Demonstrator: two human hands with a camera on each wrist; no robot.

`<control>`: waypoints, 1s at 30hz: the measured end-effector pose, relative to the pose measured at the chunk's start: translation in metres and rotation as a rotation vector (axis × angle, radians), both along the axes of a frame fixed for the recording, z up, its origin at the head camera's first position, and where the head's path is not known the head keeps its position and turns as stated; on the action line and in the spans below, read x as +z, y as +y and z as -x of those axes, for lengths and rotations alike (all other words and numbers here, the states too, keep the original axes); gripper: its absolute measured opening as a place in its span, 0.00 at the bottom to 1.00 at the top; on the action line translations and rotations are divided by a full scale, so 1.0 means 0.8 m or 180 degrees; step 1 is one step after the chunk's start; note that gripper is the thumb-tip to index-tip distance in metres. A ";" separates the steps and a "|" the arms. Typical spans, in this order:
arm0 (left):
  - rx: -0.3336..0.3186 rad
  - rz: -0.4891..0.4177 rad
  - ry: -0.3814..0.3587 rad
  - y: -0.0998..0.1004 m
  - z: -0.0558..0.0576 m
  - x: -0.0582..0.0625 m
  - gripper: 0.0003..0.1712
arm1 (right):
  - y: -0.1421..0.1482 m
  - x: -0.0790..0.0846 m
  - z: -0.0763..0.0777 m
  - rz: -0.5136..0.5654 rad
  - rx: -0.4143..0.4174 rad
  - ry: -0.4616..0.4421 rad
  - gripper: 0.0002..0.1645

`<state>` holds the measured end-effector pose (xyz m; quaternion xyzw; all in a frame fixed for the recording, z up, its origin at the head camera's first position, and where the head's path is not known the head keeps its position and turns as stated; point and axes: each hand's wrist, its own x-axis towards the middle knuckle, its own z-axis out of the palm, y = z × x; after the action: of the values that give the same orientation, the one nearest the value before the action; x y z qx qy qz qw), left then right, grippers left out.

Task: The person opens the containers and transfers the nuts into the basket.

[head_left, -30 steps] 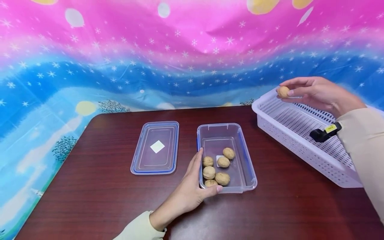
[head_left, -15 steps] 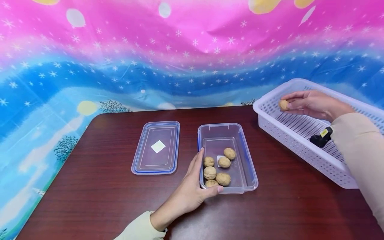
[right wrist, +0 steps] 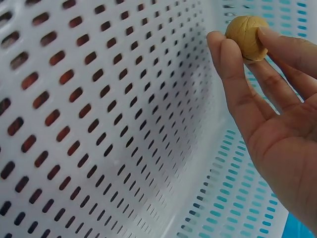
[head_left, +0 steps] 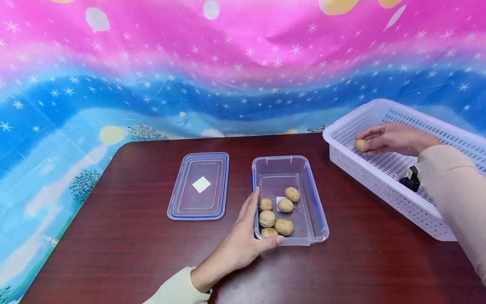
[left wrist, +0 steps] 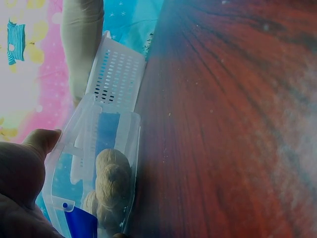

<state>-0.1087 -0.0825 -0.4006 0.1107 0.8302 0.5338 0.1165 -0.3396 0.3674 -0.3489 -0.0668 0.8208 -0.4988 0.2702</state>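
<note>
Nearest, the left hand (head_left: 237,245) clasps the near left corner of a clear plastic container (head_left: 279,183), its grip closed over 2 sides: thumb along the near edge, fingers along the left wall. This matches the frame 0.5 s ago. Inside, 6 walnuts (head_left: 285,205) lie toward the near left, as they did then. The container stands on a dark red desk (head_left: 133,219), and well apart to its left a clear lid (head_left: 190,200) lies flat.

Farther off at the right, the right hand (head_left: 395,138) has sunk deeper into a white perforated basket (head_left: 376,185); 1.0 s ago it was up by the rim. Its grip is clamped on 1 more walnut (right wrist: 246,37), pinched between thumb and fingertips, inside the basket near its left end. Behind everything hangs a pink and blue backdrop (head_left: 243,50).

The right sleeve (head_left: 452,190) covers part of the basket, whose right end is cut off. The black wrist device (head_left: 410,179) is partly hidden. The container's nearest walnut shows only in part, and in the left wrist view the walnuts overlap behind the cloudy wall.
</note>
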 end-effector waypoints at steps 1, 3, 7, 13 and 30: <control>0.0000 0.0001 0.0003 0.000 0.000 0.000 0.69 | -0.002 0.000 0.000 -0.0056 0.0005 0.0036 0.19; -0.0001 0.0001 0.0005 0.000 0.000 0.000 0.69 | -0.006 -0.002 -0.001 -0.0117 -0.0054 0.0068 0.21; -0.0006 0.0004 0.0004 0.000 0.001 -0.001 0.69 | -0.014 -0.004 -0.003 -0.0277 -0.0095 0.0165 0.28; -0.0016 0.0001 0.0016 0.000 0.001 -0.001 0.69 | -0.022 -0.006 -0.002 -0.0544 -0.0041 0.0354 0.32; -0.0011 0.0014 0.0003 -0.001 0.000 0.000 0.69 | -0.033 -0.011 -0.002 -0.0893 0.0060 0.0483 0.32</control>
<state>-0.1089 -0.0833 -0.4005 0.1121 0.8313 0.5316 0.1173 -0.3382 0.3412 -0.3576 -0.0736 0.8998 -0.3702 0.2188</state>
